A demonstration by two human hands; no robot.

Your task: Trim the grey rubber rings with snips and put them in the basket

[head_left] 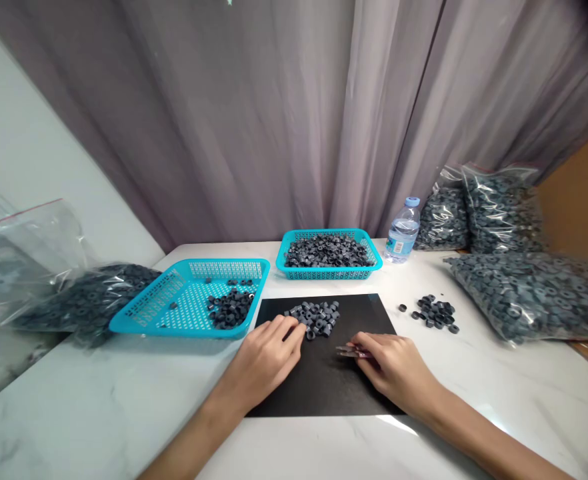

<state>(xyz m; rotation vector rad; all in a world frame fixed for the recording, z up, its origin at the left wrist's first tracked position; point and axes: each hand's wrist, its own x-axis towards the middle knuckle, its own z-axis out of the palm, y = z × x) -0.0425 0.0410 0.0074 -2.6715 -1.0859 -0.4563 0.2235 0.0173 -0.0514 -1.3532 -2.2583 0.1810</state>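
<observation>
On a black mat (pixel 319 393) lies a pile of small dark grey ring-shaped parts (pixel 319 319). My left hand (pixel 271 350) rests at the pile's left edge, its fingers curled down and pressed together. What its fingertips hold, if anything, is hidden. To the right, my right hand (pixel 391 363) is closed around a small pair of snips (pixel 351 351) with pinkish handles. The metal tips point left, just below the pile and apart from it.
A blue basket (pixel 174 327) with some rings stands at left, a fuller basket (pixel 330 273) behind the mat. Loose rings (pixel 435 312) lie right of the mat. A water bottle (pixel 403 230) and bags of parts (pixel 539 293) stand at right; another bag (pixel 99 293) lies at left.
</observation>
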